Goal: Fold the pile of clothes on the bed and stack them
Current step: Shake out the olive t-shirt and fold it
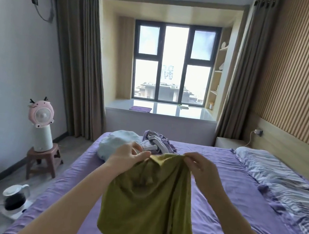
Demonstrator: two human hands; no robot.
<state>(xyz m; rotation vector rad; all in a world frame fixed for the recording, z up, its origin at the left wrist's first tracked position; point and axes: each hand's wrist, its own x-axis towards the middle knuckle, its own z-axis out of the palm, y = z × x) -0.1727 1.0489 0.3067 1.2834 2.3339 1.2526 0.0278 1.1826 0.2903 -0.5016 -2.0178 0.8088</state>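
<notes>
**Olive garment held up by its top edge, with little margin in the grip**

Nearest the person, the olive-green garment point(149, 205) hangs in the air from both hands, its lower part drooping towards the purple bedsheet point(226, 206) beneath them. The left hand point(130, 156) pinches the top edge between thumb and curled fingers; the right hand point(200, 166) pinches the same edge just beside it. The two grips sit close together, so the cloth falls in bunched, uneven folds rather than spreading flat.

That is the main risk, as I judge it: with the hands so near each other the garment cannot open out, and laying it down like this would trap creases or a twisted layer in the fold. Both holds look like light pinches on thin fabric, so a shake to spread it could pull an edge free and drop that side onto the sheet.

Beyond the hands, a little to their left, lies the unfolded pile of clothes point(156, 143), lilac and grey pieces tangled together, with a pale blue bundle point(114, 145) further left. A wide swing of the garment could drag into that pile. To the right of the right hand, striped pillows point(273, 169) take up that side, narrowing the room for folding.
</notes>
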